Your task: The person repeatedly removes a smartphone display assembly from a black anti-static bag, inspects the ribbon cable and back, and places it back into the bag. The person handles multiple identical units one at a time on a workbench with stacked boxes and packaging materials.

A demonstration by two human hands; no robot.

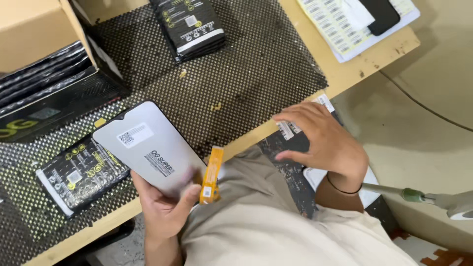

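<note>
My left hand [166, 207] grips a flat phone screen panel [148, 145] by its lower end; the panel wears a pale protective film with a small white sticker and dark print. An orange flex strip [212, 175] hangs from its lower edge beside my thumb. My right hand [325, 140] hovers over my lap with fingers curled, touching a dark flat package [290, 148] with a white label strip at the table's front edge.
A black packet [79, 175] lies on the dotted anti-slip mat [246, 74]. A stack of black packets [189, 24] sits at the back. An open cardboard box [39, 64] of dark sleeves is left. Label sheets [340, 24] and a dark phone [379, 15] lie right.
</note>
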